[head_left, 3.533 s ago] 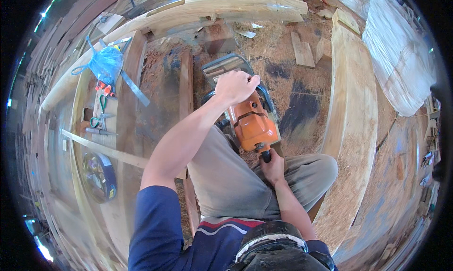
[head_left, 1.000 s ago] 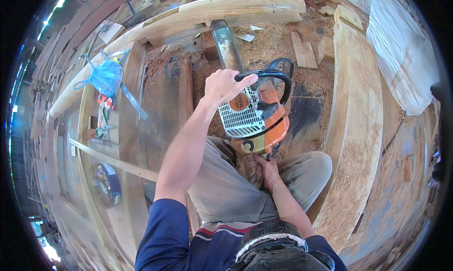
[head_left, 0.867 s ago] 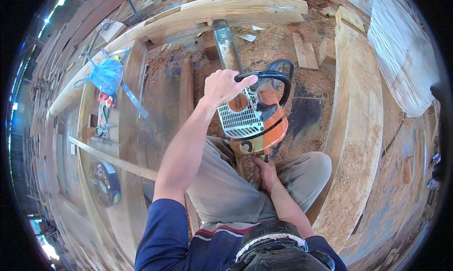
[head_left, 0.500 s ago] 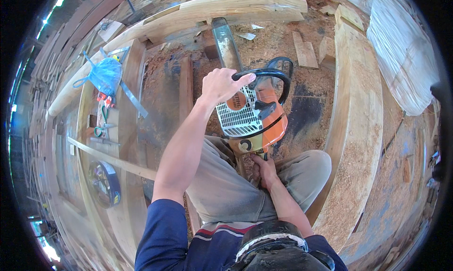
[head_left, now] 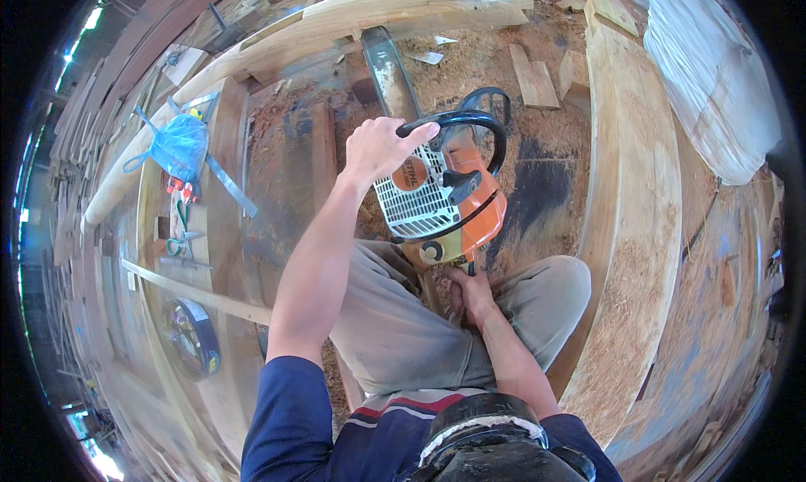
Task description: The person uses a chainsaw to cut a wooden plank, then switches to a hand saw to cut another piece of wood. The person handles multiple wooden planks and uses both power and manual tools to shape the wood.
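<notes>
An orange and white chainsaw (head_left: 480, 198) is in front of me, over my bent legs, its guide bar (head_left: 389, 72) pointing away toward the far beam. My left hand (head_left: 374, 151) is closed round the black curved front handle, at its left end. Low at the saw's back end, my right hand (head_left: 473, 296) is closed round the rear handle, between my knees. Its fingers are partly hidden by the saw body. A black hand guard (head_left: 495, 93) stands up ahead of the front handle. Where the bar's tip meets the far beam, I cannot tell whether they touch.
A thick sawdust-covered beam (head_left: 630, 230) runs along my right; another beam (head_left: 403, 13) crosses the far side. On timber to my left lie a blue face mask (head_left: 180, 146), green-handled scissors (head_left: 175, 245) and a round dark reel (head_left: 193, 337). White sheeting (head_left: 709, 79) hangs far right.
My view has shifted slightly, so the surroundings and saw sit a little further left and up in the picture. Both hands keep their grip on the chainsaw.
</notes>
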`<action>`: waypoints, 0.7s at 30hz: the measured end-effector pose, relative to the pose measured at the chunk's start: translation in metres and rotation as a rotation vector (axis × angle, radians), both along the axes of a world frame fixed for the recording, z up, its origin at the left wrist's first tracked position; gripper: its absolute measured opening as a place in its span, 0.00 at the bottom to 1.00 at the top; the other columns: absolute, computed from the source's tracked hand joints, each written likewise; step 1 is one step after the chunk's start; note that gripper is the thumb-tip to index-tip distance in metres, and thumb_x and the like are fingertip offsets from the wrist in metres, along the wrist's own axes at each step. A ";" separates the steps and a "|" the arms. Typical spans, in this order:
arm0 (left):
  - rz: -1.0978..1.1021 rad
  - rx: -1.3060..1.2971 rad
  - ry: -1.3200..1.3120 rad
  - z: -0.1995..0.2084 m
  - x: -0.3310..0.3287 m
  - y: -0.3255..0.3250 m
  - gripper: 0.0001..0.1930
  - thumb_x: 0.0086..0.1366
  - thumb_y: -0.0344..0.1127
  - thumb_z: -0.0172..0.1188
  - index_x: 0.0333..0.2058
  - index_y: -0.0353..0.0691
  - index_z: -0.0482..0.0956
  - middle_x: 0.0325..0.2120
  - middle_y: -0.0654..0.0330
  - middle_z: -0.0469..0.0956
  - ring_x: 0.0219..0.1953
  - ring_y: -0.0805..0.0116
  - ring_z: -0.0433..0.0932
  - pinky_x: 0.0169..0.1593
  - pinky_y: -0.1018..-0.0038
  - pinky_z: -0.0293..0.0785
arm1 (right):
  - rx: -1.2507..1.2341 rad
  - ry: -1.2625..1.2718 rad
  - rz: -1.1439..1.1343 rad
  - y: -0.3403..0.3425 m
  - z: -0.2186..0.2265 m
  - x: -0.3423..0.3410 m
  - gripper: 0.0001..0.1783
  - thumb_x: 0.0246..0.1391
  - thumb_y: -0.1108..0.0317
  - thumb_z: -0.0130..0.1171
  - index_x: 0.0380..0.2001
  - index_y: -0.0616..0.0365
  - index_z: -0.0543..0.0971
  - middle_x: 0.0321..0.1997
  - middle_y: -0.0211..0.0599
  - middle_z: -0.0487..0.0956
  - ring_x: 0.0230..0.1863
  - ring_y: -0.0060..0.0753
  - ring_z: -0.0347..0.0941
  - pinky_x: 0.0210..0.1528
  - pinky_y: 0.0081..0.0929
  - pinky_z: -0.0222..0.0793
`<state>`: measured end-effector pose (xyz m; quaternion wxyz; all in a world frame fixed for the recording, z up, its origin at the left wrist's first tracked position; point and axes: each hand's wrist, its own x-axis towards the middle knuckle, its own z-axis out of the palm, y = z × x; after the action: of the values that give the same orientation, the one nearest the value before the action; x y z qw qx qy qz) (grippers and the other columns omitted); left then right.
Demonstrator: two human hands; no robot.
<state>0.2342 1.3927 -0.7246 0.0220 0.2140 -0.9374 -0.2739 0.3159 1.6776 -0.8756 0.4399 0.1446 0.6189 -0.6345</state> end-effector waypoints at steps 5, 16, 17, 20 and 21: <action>0.001 0.026 -0.023 -0.001 0.000 -0.003 0.41 0.60 0.78 0.55 0.33 0.38 0.89 0.26 0.47 0.85 0.36 0.47 0.85 0.44 0.54 0.79 | -0.013 -0.013 -0.005 -0.001 -0.002 -0.003 0.11 0.60 0.63 0.67 0.32 0.59 0.77 0.15 0.31 0.70 0.11 0.30 0.64 0.15 0.33 0.58; 0.029 0.022 -0.022 -0.005 -0.006 -0.006 0.40 0.60 0.77 0.56 0.31 0.39 0.89 0.25 0.48 0.84 0.35 0.47 0.85 0.44 0.54 0.78 | -0.030 -0.071 -0.004 -0.005 0.005 -0.007 0.10 0.59 0.65 0.67 0.33 0.59 0.77 0.16 0.30 0.70 0.12 0.28 0.62 0.16 0.32 0.58; 0.025 0.017 -0.027 -0.005 -0.006 -0.006 0.40 0.60 0.77 0.56 0.31 0.39 0.89 0.25 0.48 0.84 0.36 0.47 0.85 0.45 0.54 0.78 | -0.040 -0.083 -0.008 -0.006 0.005 -0.007 0.10 0.59 0.65 0.67 0.33 0.59 0.77 0.16 0.30 0.70 0.12 0.28 0.63 0.16 0.32 0.58; 0.025 0.005 -0.026 -0.003 -0.006 -0.005 0.39 0.60 0.77 0.56 0.32 0.39 0.89 0.26 0.48 0.85 0.36 0.47 0.85 0.45 0.54 0.78 | -0.090 -0.057 -0.066 -0.006 0.003 -0.006 0.10 0.59 0.66 0.67 0.36 0.59 0.77 0.17 0.30 0.72 0.12 0.26 0.64 0.15 0.31 0.58; 0.027 0.001 -0.016 -0.002 -0.006 -0.004 0.39 0.60 0.77 0.56 0.32 0.40 0.89 0.26 0.49 0.85 0.36 0.47 0.85 0.45 0.54 0.78 | -0.093 -0.051 -0.071 -0.007 0.003 -0.006 0.10 0.59 0.66 0.67 0.36 0.59 0.77 0.17 0.31 0.73 0.12 0.26 0.64 0.15 0.31 0.58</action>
<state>0.2284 1.3882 -0.7270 0.0178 0.2288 -0.9344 -0.2723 0.3097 1.6707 -0.8728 0.4390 0.1616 0.5719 -0.6739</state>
